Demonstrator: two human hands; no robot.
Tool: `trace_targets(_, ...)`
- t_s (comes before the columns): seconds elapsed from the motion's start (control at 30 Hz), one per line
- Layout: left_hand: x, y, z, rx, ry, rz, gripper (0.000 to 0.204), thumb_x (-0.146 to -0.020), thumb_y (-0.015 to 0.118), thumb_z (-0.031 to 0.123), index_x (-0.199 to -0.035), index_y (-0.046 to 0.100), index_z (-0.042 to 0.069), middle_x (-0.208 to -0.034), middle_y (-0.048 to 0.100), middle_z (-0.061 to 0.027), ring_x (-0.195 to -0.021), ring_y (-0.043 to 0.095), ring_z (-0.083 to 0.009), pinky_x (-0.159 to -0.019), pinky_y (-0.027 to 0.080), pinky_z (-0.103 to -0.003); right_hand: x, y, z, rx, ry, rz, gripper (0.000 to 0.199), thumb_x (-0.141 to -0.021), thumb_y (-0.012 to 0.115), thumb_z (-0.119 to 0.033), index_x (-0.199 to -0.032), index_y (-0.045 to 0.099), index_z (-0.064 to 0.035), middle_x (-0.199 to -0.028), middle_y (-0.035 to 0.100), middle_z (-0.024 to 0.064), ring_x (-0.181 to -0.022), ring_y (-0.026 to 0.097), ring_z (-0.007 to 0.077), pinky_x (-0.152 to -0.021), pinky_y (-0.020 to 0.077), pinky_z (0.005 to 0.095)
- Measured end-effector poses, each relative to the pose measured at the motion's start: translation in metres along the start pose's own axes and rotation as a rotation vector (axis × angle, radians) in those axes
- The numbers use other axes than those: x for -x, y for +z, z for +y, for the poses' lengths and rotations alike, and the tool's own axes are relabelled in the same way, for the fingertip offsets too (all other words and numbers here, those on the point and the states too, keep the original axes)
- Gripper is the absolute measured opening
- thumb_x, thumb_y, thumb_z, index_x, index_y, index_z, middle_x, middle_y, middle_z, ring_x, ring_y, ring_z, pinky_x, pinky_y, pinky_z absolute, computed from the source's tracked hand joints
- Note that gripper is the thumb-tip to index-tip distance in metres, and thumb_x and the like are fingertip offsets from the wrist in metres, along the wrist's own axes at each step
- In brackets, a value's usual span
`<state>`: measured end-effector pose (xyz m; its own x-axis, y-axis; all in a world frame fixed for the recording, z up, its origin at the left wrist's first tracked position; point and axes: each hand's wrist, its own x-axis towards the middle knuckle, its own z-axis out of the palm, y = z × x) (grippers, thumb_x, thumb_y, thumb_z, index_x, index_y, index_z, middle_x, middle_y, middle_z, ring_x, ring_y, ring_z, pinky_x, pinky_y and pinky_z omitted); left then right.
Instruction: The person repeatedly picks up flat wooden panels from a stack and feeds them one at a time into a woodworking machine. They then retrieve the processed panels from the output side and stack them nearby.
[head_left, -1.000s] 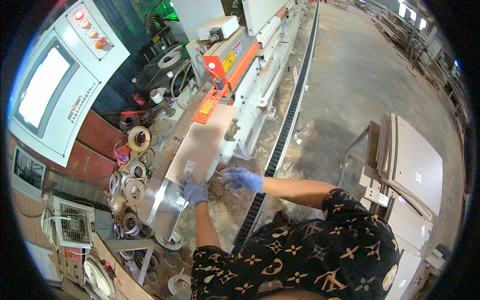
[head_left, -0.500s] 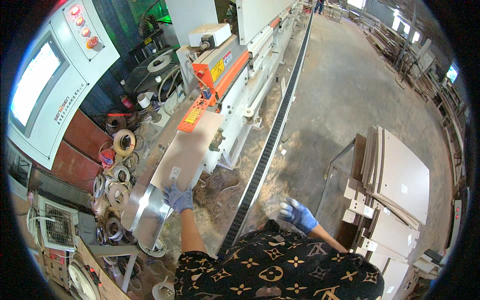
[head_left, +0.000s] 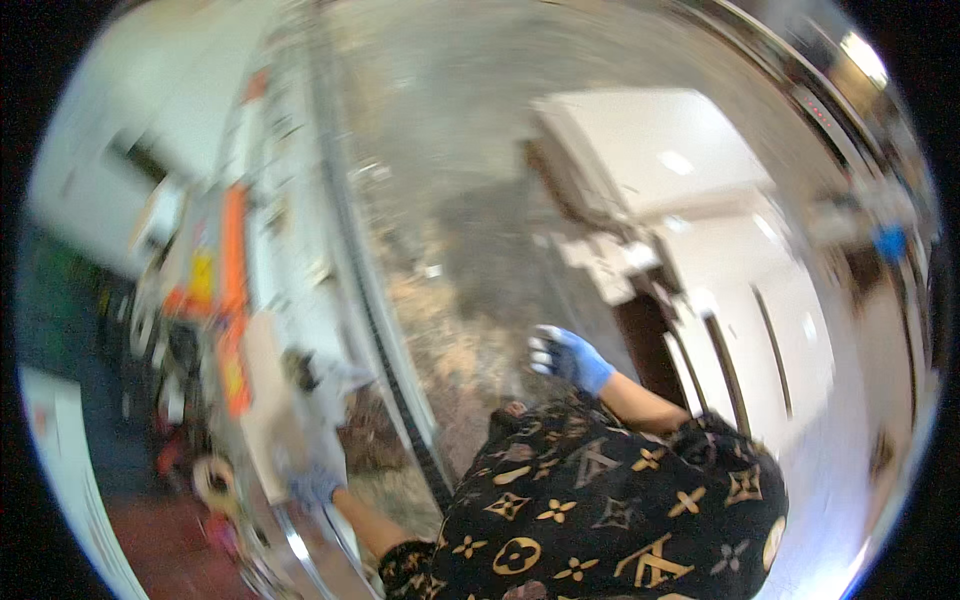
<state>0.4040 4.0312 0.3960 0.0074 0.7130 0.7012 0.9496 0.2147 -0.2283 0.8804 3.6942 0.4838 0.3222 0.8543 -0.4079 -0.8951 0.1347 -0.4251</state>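
My left hand (head_left: 314,486), in a blue-grey glove, is at the near end of a pale flat panel (head_left: 268,400). Motion blur smears its fingers, so their grip does not show. The panel lies along an edge-banding type machine, its far end beside an orange guard (head_left: 233,360). In front of my body, to the right, my right hand (head_left: 572,360) hangs in a blue glove with white fingertips. Its fingers are loosely bent and a little apart, with nothing seen in them. Nearest to it is a stack of pale panels (head_left: 660,140).
A long dark roller track (head_left: 385,350) runs beside the machine (head_left: 285,235). More panels (head_left: 790,330) with dark gaps between them lie at the right. Rolls of banding (head_left: 214,480) sit at the lower left. Dusty concrete floor (head_left: 450,160) stretches beyond.
The view has swung to the right, blurring the picture and bringing the panel stacks further in. My left hand stays at the panel's near end. My right hand remains raised, apart from the stack.
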Motion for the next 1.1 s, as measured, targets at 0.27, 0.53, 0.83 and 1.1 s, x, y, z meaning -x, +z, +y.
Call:
trace_targets(0.27,-0.09,0.036,0.058,0.117,-0.257,-0.514,0.064,-0.085,0.052,0.056,-0.12,0.047,0.003,-0.11,0.059,-0.0151,-0.097,0.058,-0.0306,-0.082,0.045,-0.044,0.073,-0.059,-0.049,0.36,-0.565,0.675,0.026,-0.087,0.067,-0.022,-0.109,0.064,-0.0096,-0.096,0.067,0.0013,-0.07,0.055,0.0081,-0.061,0.045,0.0232)
trace_targets(0.53,-0.07,-0.025,0.17,0.693,0.122,-0.249,0.092,-0.081,0.059,0.06,-0.142,0.028,-0.001,-0.131,0.048,-0.0187,-0.117,0.049,-0.034,-0.101,0.039,-0.042,0.128,-0.111,-0.105,-0.328,-0.46,0.691,0.027,-0.085,0.066,-0.033,-0.1,0.056,-0.0124,-0.093,0.06,0.0057,-0.085,0.061,0.0218,-0.078,0.054,0.0437)
trace_targets(0.83,0.07,-0.242,0.273,1.361,0.387,-0.63,0.06,-0.086,0.065,0.024,-0.134,0.041,-0.001,-0.139,0.039,-0.0211,-0.132,0.034,-0.0338,-0.107,0.03,-0.044,0.058,-0.117,-0.182,-0.726,-0.536,0.777,0.068,-0.089,0.056,-0.034,-0.145,0.023,-0.0114,-0.142,0.036,0.009,-0.128,0.041,0.0312,-0.099,0.0392,0.0557)
trace_targets(1.1,0.116,-0.292,0.297,1.594,0.536,-0.534,0.052,-0.084,0.068,0.016,-0.128,0.049,-0.003,-0.139,0.042,-0.0186,-0.13,0.036,-0.0358,-0.107,0.029,-0.045,0.036,-0.109,-0.194,-0.508,-0.408,0.808,0.039,-0.095,0.042,-0.033,-0.128,0.048,-0.0128,-0.134,0.048,0.0054,-0.094,0.051,0.0208,-0.079,0.0436,0.044)
